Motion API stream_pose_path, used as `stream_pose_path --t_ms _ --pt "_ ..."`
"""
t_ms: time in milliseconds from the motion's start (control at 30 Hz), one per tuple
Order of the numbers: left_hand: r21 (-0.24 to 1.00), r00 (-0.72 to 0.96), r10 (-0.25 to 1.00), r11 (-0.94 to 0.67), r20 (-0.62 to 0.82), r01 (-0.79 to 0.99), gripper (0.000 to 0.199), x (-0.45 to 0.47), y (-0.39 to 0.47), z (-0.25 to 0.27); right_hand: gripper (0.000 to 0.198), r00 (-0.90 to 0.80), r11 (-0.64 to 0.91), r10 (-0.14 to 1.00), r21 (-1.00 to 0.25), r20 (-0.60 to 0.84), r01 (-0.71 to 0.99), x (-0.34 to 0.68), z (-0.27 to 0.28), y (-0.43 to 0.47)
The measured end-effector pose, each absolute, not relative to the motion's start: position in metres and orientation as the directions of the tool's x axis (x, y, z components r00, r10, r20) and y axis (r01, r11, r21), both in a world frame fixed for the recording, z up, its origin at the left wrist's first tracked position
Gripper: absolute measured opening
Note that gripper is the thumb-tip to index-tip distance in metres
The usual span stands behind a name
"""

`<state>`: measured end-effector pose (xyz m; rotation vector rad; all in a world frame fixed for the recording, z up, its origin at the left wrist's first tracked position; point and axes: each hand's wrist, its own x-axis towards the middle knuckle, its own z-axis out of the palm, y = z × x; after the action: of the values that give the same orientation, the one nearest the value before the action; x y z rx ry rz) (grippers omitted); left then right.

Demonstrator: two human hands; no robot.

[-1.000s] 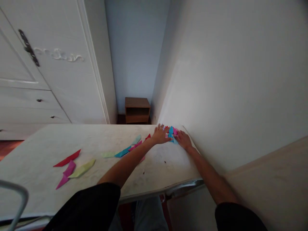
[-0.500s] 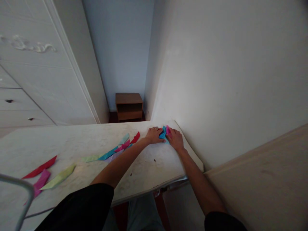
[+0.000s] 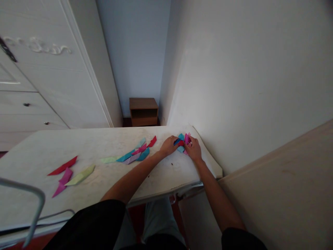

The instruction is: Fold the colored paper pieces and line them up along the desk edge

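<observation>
Near the table's far right corner, both my hands are at a cluster of folded paper pieces [image 3: 181,136] in blue, red and pink. My left hand [image 3: 168,146] has its fingers curled round the red and blue side of the cluster. On the pink side, the fingers of my right hand [image 3: 194,148] are bent and gripping. Paper and fingers partly cover each other, so how the pieces join cannot be made out. To the left of my left hand lies a group of loose folded strips, among them a red one [image 3: 152,141] and a blue one [image 3: 144,154].
Farther left on the white table [image 3: 109,139] lie another red strip [image 3: 63,166], a magenta one [image 3: 66,176] and a yellow-green one [image 3: 82,175]. A grey metal tube [image 3: 39,208] crosses the lower left. The wall [image 3: 234,86] borders the table's right side.
The view has shifted slightly, so the table's things appear farther right. My hands have lifted and curled from lying flatter over the cluster, and more red and pink paper shows between them.
</observation>
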<state>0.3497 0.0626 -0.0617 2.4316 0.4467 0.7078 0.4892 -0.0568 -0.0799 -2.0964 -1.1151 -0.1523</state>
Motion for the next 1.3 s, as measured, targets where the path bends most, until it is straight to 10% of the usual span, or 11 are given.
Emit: stream_pose_path --t_ms 633,867,1300 --pt "0.930 0.061 0.950 -0.285 0.306 -0.230 0.018 0.216 0.086 0.006 0.054 0.777 0.096 0.519 -0.927 0.357 0.362 0.430 -0.074 -0.076" --pt "0.705 0.166 0.873 -0.471 0.458 0.530 0.022 0.085 0.107 -0.016 0.051 0.704 0.186 0.596 -0.920 0.386 0.346 0.370 -0.058 -0.033" --pt "0.592 0.161 0.871 -0.440 0.464 0.675 0.041 0.018 0.081 -0.042 0.054 0.323 0.214 0.876 -0.888 0.359 0.407 0.231 -0.059 0.084"
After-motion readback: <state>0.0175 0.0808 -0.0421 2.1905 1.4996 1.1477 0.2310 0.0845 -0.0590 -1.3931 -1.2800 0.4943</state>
